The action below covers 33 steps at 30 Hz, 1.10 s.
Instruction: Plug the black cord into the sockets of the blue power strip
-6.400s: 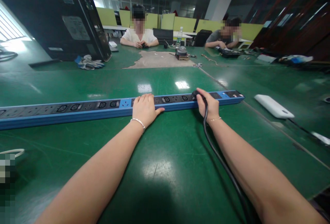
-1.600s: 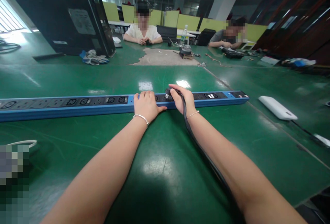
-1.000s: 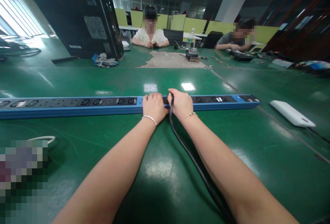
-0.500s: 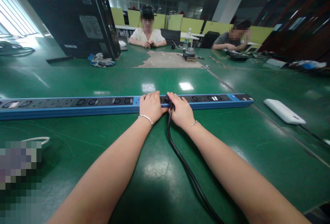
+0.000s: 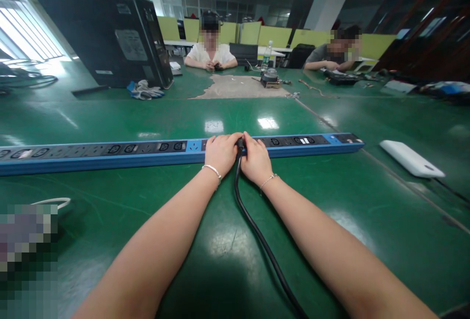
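Note:
A long blue power strip (image 5: pixel 172 158) with black socket panels lies across the green table. Over its right half, a black power plug (image 5: pixel 240 143) is at a socket; whether it is fully seated I cannot tell. My left hand (image 5: pixel 221 154) rests on the strip, its fingers closed against the plug's left side. From the right, my right hand (image 5: pixel 256 158) grips the same plug between thumb and fingers. The plug's black cable (image 5: pixel 257 233) runs down between my forearms toward the lower right.
A white power bank (image 5: pixel 411 158) with a cable lies right of the strip. Behind stand a black computer case (image 5: pixel 99 40), gloves (image 5: pixel 145 90) and a water bottle (image 5: pixel 267 56). Two people sit across the table. A blurred-out object (image 5: pixel 27 236) is at lower left.
My left hand has moved right, its fingers coming from the strip onto the plug. My right hand has shifted its hold, and more of the plug shows. The view has tilted slightly.

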Each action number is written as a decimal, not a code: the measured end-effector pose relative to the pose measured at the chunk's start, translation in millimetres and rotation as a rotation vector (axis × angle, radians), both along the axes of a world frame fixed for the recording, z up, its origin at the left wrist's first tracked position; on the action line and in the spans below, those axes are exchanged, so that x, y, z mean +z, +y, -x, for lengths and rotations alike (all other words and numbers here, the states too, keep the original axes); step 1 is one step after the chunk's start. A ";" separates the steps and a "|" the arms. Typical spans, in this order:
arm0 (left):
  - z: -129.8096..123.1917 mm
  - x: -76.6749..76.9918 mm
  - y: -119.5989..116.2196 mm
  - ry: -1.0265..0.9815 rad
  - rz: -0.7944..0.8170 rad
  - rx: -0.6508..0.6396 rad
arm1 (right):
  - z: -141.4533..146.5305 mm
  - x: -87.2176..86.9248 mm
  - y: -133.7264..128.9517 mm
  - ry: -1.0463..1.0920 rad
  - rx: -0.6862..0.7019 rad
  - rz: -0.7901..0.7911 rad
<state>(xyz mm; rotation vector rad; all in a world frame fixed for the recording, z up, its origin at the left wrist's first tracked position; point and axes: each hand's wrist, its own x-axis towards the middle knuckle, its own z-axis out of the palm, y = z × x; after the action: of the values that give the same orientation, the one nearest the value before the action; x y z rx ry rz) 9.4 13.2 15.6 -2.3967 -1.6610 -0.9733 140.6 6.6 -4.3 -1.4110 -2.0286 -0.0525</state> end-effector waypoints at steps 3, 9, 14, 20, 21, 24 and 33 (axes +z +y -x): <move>0.2 0.0 3.3 -0.152 -0.059 -0.027 | 0.6 -0.7 -0.4 -0.029 -0.006 -0.014; 28.0 15.9 5.4 -0.329 -0.143 0.059 | -0.3 0.9 -0.8 -0.078 -0.001 -0.014; 88.1 19.8 -3.2 -0.324 -0.072 0.195 | 1.4 0.9 -0.6 -0.058 0.002 -0.011; 118.6 5.5 -11.5 -0.160 0.123 0.165 | 0.5 -0.2 0.4 -0.058 0.018 -0.011; 117.8 4.6 -11.9 -0.130 0.130 0.170 | 0.2 -0.4 0.5 -0.061 0.018 -0.013; 112.0 6.2 -14.6 -0.014 0.132 0.200 | -0.1 -0.9 0.8 -0.075 0.018 -0.014; 106.6 8.3 -26.0 0.173 0.023 0.217 | 2.5 0.8 -1.7 -0.084 0.011 -0.003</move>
<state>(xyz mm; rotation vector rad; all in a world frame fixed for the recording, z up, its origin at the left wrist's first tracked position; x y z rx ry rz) -97.2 -12.8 24.0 -2.1836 -1.8260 -0.6973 138.2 4.9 -3.5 -1.4175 -2.1033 -0.1125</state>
